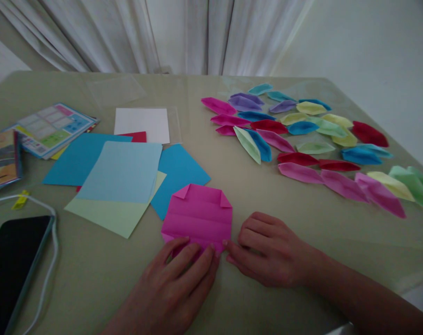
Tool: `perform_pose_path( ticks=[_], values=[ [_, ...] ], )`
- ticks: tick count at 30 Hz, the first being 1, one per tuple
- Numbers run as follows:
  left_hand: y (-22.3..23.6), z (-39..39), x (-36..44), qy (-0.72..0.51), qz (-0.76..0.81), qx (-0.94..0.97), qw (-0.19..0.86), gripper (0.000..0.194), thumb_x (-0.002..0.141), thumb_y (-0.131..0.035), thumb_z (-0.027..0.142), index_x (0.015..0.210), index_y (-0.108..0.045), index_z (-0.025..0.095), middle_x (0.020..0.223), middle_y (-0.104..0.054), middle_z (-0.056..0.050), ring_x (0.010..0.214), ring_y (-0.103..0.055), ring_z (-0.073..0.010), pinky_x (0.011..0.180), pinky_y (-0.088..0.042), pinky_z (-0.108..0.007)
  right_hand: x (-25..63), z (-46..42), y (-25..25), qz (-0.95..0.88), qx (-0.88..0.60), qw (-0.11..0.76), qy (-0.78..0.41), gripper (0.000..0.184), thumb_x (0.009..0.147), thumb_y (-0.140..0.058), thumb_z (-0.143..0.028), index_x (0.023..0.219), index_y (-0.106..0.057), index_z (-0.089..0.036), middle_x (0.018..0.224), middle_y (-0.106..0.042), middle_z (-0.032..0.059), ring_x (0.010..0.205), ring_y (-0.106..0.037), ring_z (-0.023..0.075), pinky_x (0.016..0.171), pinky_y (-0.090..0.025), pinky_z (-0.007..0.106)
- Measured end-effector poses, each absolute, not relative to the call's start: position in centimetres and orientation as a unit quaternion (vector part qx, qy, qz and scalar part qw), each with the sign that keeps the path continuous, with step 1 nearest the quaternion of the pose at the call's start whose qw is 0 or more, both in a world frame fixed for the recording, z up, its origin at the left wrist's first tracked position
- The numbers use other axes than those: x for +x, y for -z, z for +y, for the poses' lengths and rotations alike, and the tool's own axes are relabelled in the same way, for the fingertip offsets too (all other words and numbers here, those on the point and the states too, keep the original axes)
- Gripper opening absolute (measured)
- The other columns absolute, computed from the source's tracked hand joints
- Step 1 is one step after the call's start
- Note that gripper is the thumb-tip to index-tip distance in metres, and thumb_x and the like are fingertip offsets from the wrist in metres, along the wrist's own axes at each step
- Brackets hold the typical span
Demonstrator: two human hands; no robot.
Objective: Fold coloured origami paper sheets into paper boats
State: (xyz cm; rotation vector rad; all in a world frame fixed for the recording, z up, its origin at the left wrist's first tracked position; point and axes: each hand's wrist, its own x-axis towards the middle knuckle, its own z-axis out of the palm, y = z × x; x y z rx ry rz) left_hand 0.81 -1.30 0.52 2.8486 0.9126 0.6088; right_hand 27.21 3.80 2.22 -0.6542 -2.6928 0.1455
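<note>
A pink sheet of origami paper (197, 214) lies in front of me with crosswise creases, and its two far corners are folded in. My left hand (187, 279) holds the sheet along its near edge, fingertips pressed down on it and thumb hidden. At the near right corner, my right hand (267, 249) pinches the paper between thumb and forefinger, the other fingers curled in. Part of the near edge is covered by the left fingers. Beyond the right hand lie several folded paper boat-like pieces, among them a pink piece (300, 173) and a dark red piece (339, 165).
Left of the pink sheet are loose squares: light blue (122, 172), pale green (117, 218), and blue (183, 170). A white sheet (142, 123) lies behind them. Printed packs (58, 128), a phone (16, 265), a white cable (53, 260) and a yellow clip (21, 200) are farther left.
</note>
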Motion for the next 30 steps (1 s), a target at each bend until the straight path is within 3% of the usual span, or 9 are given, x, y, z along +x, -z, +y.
perform_pose_path(
  ticks=[12, 21, 26, 30],
  values=[
    [-0.9, -1.2, 1.0, -0.202, 0.303, 0.930, 0.048, 0.044, 0.114, -0.032, 0.019, 0.121, -0.076, 0.019, 0.117, -0.077, -0.002, 0.105, -0.063, -0.0221, 0.104, -0.042, -0.042, 26.5, 3.2, -2.0, -0.959, -0.192, 0.188, -0.089, 0.019, 0.099, -0.069, -0.019, 0.080, -0.069, -0.017, 0.068, -0.057, -0.0023, 0.063, -0.046, 0.0147, 0.060, -0.030, 0.038],
    [-1.0, -1.9, 0.8, -0.176, 0.320, 0.929, 0.055, 0.040, 0.113, -0.036, 0.022, 0.128, -0.073, 0.020, 0.127, -0.076, -0.001, 0.115, -0.062, -0.0217, 0.111, -0.042, -0.040, 25.9, 2.3, -1.9, -0.945, -0.267, 0.161, -0.103, 0.023, 0.101, -0.066, -0.023, 0.079, -0.065, -0.019, 0.070, -0.063, -0.0014, 0.061, -0.050, 0.0149, 0.061, -0.031, 0.037],
    [-0.9, -2.7, 0.9, -0.183, 0.335, 0.922, 0.057, 0.030, 0.109, -0.048, 0.024, 0.121, -0.075, 0.023, 0.131, -0.074, -0.001, 0.121, -0.062, -0.0221, 0.116, -0.043, -0.039, 26.1, 1.7, -2.2, -0.935, -0.309, 0.152, -0.089, 0.025, 0.102, -0.062, -0.019, 0.078, -0.066, -0.020, 0.064, -0.065, -0.0014, 0.059, -0.053, 0.0161, 0.061, -0.030, 0.038],
    [-0.8, -3.2, 0.8, -0.176, 0.337, 0.923, 0.056, 0.029, 0.107, -0.052, 0.027, 0.127, -0.073, 0.022, 0.134, -0.073, -0.004, 0.123, -0.064, -0.0232, 0.116, -0.046, -0.040, 26.5, 1.4, -2.2, -0.934, -0.318, 0.137, -0.089, 0.022, 0.100, -0.062, -0.018, 0.079, -0.067, -0.020, 0.064, -0.065, -0.0013, 0.058, -0.054, 0.0167, 0.062, -0.031, 0.038]
  ],
)
